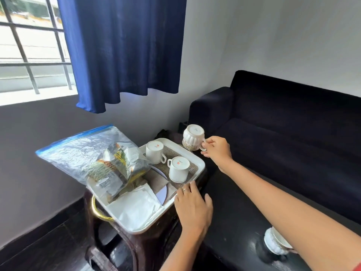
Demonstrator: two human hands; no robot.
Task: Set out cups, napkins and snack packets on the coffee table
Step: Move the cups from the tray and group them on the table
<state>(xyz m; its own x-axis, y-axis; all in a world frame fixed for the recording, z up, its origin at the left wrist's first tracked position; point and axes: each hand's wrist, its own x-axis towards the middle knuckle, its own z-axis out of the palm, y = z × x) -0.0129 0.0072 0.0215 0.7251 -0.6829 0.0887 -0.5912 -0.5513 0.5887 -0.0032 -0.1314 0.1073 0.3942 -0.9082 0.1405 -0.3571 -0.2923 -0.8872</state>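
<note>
Four cups are in view, with one bag and one napkin stack; handling is assessed from largest to smallest. Tray (197, 159), centre frame, sits on a dark stand and carries most items. Bag (86, 153), left of centre, is soft clear plastic holding snack packets: judged light, crinkly and slippery, best taken at its blue sealed edge. Napkins (136, 208), lower centre on the tray, are limp and light; pinch the stack's edge. Two cups (155, 151) (178, 169) stand inverted on the tray mat: rigid, glazed, breakable, best taken by the handle. Right hand (216, 149), centre right, pinches the handle of a ribbed cup (193, 136), inverted and clear of the tray. Left hand (192, 208) rests on the tray rim, fingers straight. Fourth cup (275, 241) sits on the black table (234, 222), lower right.
</note>
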